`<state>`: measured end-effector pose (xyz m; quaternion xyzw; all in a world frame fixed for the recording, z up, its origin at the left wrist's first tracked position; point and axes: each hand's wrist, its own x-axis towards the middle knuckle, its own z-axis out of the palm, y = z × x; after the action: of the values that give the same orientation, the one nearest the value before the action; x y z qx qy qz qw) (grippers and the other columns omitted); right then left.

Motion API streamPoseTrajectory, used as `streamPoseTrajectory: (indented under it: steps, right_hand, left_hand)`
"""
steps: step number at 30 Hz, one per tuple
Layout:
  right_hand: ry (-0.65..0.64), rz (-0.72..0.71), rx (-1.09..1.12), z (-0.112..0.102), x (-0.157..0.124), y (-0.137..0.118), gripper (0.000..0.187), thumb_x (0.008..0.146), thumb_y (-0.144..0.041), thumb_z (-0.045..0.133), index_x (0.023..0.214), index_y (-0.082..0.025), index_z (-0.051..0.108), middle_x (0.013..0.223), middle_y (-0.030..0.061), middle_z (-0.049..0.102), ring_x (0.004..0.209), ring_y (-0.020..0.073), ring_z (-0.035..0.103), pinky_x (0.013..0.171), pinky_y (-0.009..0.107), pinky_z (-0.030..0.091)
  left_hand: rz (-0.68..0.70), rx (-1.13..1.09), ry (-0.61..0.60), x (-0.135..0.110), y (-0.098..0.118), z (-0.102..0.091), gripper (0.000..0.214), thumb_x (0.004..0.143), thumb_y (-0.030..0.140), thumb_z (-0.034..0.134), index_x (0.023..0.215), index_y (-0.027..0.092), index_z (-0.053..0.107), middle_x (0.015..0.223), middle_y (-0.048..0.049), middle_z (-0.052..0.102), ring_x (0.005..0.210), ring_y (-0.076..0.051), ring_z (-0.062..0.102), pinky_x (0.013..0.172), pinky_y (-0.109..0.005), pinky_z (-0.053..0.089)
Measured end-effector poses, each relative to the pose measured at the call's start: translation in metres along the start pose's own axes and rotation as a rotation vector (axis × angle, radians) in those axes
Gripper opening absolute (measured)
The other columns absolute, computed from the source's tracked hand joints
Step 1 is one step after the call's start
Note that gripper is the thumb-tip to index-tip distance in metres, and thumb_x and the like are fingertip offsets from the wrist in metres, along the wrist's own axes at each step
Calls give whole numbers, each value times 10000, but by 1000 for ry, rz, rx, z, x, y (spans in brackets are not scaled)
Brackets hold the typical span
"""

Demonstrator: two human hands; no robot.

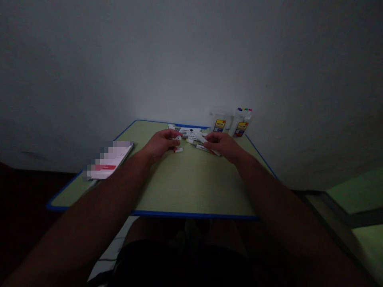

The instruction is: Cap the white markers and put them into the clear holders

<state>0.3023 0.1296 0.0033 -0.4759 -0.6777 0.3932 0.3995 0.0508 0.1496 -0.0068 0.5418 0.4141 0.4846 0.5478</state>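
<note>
My left hand is closed in a pinch on a small white marker cap, over the far middle of the table. Opposite it, my right hand grips a white marker, which slants up to the left out of the fingers. Just below the left fingertips lies a short white and red piece. Under the right hand rests another marker with a grey end. Behind both hands is a loose heap of white markers, partly hidden by the fingers.
Two clear plastic cases with yellow labels stand at the back right. The left case is nearer the middle; the right case holds several colour-tipped markers. A lit tablet-like screen lies on the left of the blue-edged table. A wall rises behind.
</note>
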Motion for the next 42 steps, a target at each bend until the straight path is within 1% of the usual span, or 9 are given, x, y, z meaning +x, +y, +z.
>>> streamPoseTrajectory:
  steps: [7,12,20,26,31,36,42]
  right_hand:
    - [1,-20,-32,0,0,3,264,693,-350,797,857,-185,671,674,-21,617,551,98,511,513,243,388]
    - [-15,-14,-74,0,-1,2,253,685,-324,814,855,-181,692,706,-4,627,594,107,529,525,244,403]
    - [-22,-20,-91,-1,0,3,275,662,-323,830,859,-183,700,734,-2,617,636,118,536,555,256,416]
    - [-28,-44,-111,-1,1,6,279,662,-343,825,852,-179,703,731,-7,627,637,109,534,553,241,405]
    - [-30,-31,-109,-1,0,4,282,663,-339,820,861,-179,699,743,-4,625,647,113,539,566,249,412]
    - [-30,-19,-126,-1,-1,2,242,679,-310,811,851,-184,696,763,7,637,666,123,546,588,261,421]
    - [-47,-50,-151,-1,-2,0,195,686,-271,792,839,-185,708,759,7,634,677,125,542,620,268,427]
  left_hand:
    - [-3,-4,-3,1,0,0,217,684,4,713,836,158,697,736,-24,670,643,-143,608,615,-296,515]
    - [17,1,-29,3,-4,-2,276,637,-25,694,850,150,690,753,-35,692,667,-156,626,616,-301,524]
    - [25,8,-19,3,-3,-2,279,625,-28,697,837,153,701,726,-29,690,636,-148,614,601,-296,521]
    - [33,10,-12,4,-3,-2,281,603,-23,713,830,143,709,695,-17,671,615,-148,604,592,-299,520]
    - [29,16,11,2,-1,-1,266,620,-24,713,830,140,712,692,-4,654,596,-131,587,592,-294,518]
    - [30,10,-3,1,0,0,264,626,-21,722,836,139,710,712,-10,661,594,-123,583,592,-288,511]
    - [18,22,5,2,-1,1,252,633,-9,724,835,141,714,712,-16,660,605,-129,579,601,-293,510]
